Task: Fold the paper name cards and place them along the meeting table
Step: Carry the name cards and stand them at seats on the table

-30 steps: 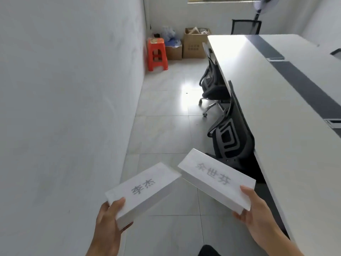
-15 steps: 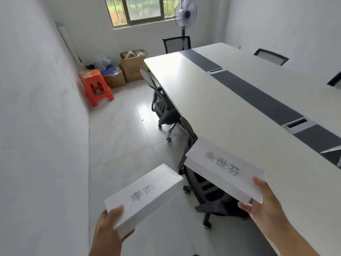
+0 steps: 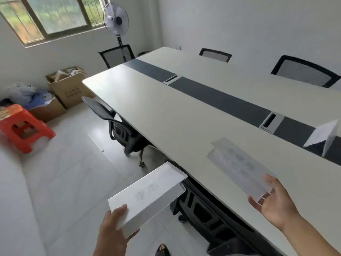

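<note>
My left hand (image 3: 114, 230) grips the near end of a folded white name card (image 3: 147, 194) with grey characters, held over the floor just off the table's near edge. My right hand (image 3: 275, 206) holds the end of a second name card (image 3: 238, 165) between thumb and fingers. That card is motion-blurred and low over the long white meeting table (image 3: 184, 117). A third folded card (image 3: 321, 135) stands upright like a tent on the table's dark centre strip at the far right.
Black mesh chairs are tucked under the near side (image 3: 120, 126) (image 3: 203, 209), with more at the far side (image 3: 304, 71) and head (image 3: 118, 54). Cable ports (image 3: 271, 121) sit in the strip. A red stool (image 3: 24, 126), cardboard boxes (image 3: 68, 85) and a fan (image 3: 115, 19) stand by the window wall.
My view has swung right from the wall toward the table. My right hand has carried its card out over the tabletop and lower; the left card has stayed near my body.
</note>
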{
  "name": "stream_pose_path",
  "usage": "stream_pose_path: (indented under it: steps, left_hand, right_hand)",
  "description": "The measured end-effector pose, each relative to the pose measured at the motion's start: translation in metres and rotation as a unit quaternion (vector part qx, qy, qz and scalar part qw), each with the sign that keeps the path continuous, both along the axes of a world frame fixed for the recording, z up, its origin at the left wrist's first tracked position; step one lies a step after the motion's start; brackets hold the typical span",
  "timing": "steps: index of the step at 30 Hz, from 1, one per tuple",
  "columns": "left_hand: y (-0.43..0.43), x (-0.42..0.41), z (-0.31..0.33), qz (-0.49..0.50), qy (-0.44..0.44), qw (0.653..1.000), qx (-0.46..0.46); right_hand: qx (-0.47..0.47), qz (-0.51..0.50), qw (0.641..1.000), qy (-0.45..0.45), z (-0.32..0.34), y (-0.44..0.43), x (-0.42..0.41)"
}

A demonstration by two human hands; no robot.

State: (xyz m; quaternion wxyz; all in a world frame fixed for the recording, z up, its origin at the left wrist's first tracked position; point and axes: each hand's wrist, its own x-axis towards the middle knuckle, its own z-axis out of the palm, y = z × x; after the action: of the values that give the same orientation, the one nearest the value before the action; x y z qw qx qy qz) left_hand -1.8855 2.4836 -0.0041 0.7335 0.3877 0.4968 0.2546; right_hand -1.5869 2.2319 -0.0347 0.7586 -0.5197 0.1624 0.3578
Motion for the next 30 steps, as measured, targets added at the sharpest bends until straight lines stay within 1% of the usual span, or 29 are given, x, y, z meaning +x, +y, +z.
stream_pose_path:
  steps: [3, 6, 11, 15, 17, 19, 22, 26, 30]
  left_hand:
    - [0.066, 0.025, 0.009, -0.053, -0.005, 0.998, 0.013]
    - [0.112, 0.06, 0.009, -0.103, -0.021, 0.994, 0.009]
    - [0.141, 0.127, 0.006, -0.173, -0.019, 0.985, 0.002]
    - [0.147, 0.177, 0.004, -0.23, -0.022, 0.973, -0.001]
    - [0.152, 0.195, 0.005, -0.262, -0.015, 0.965, -0.015]
    - [0.159, 0.21, 0.007, -0.265, -0.008, 0.964, -0.019]
    - [0.172, 0.232, 0.005, -0.261, 0.006, 0.965, -0.028]
    - [0.183, 0.256, 0.002, -0.255, 0.023, 0.966, -0.017]
    - [0.184, 0.277, -0.004, -0.258, 0.036, 0.965, -0.034]
  right_hand:
    - [-0.049, -0.046, 0.997, 0.044, -0.01, 0.025, 0.006]
    - [-0.112, -0.077, 0.989, 0.058, -0.019, 0.042, 0.006]
    - [-0.128, -0.118, 0.983, 0.054, -0.028, 0.042, 0.013]
    - [-0.185, -0.122, 0.975, -0.001, -0.033, 0.037, 0.049]
    - [-0.233, -0.108, 0.965, -0.043, -0.038, 0.039, 0.076]
    - [-0.282, -0.085, 0.952, -0.087, -0.043, 0.046, 0.103]
    - [-0.302, -0.062, 0.941, -0.138, -0.057, 0.059, 0.143]
    - [-0.335, -0.043, 0.926, -0.167, -0.081, 0.063, 0.187]
    - [-0.363, -0.033, 0.915, -0.171, -0.094, 0.061, 0.206]
